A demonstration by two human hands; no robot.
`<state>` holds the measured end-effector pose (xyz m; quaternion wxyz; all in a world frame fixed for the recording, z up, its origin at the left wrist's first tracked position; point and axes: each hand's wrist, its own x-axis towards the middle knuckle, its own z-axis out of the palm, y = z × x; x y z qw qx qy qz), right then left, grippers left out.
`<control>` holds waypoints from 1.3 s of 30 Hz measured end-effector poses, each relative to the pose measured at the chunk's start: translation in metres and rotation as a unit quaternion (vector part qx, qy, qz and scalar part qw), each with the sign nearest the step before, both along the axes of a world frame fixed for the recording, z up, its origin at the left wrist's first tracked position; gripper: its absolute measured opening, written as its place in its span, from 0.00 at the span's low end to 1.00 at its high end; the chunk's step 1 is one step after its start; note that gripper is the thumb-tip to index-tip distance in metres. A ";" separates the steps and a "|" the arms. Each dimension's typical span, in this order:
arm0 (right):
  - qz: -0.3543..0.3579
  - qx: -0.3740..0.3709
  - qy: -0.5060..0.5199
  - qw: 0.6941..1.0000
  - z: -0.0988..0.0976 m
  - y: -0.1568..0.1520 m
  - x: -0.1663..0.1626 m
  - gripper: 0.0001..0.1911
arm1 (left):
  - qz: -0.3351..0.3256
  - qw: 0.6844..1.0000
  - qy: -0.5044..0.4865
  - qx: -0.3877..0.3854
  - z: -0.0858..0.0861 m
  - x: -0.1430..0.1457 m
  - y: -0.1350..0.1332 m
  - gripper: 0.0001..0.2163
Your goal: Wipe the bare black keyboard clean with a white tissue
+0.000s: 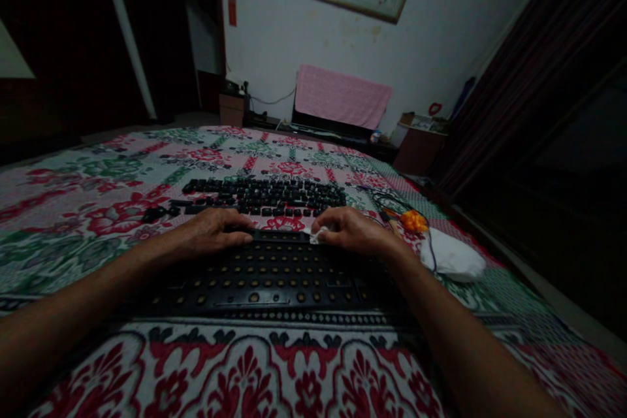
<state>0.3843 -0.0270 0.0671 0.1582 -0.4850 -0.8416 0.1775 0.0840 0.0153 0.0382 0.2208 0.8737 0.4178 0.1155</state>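
A black keyboard base (274,277) with its keycaps off lies on the patterned bedspread in front of me. My left hand (210,232) rests on its far left edge, thumb and fingers closed around the rim. Over the far edge, right of the middle, my right hand (350,230) pinches a small white tissue (318,233) that touches the keyboard. Just beyond both hands, loose black keycaps (274,194) are laid out in rows. A smaller cluster of dark pieces (159,211) sits past my left hand.
To the right lie an orange scrunched item (414,221), a white bag or cloth (453,256) and a dark cable (392,201). The floral bedspread (245,366) spreads under everything. Beyond the bed, a pink towel (343,95) drapes over a dark flat object by the wall.
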 end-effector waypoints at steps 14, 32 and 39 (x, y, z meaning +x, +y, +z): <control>-0.047 0.055 -0.105 0.992 -0.006 -0.003 -0.027 0.10 | 0.004 1.000 -0.005 -0.017 0.006 0.002 -0.006 0.22; -0.079 0.102 -0.079 0.988 -0.013 -0.005 -0.051 0.09 | 0.008 0.999 -0.001 -0.046 0.009 0.001 -0.002 0.23; -0.098 0.092 -0.069 0.989 -0.014 -0.002 -0.046 0.10 | 0.022 0.999 0.012 -0.025 0.005 0.009 -0.004 0.20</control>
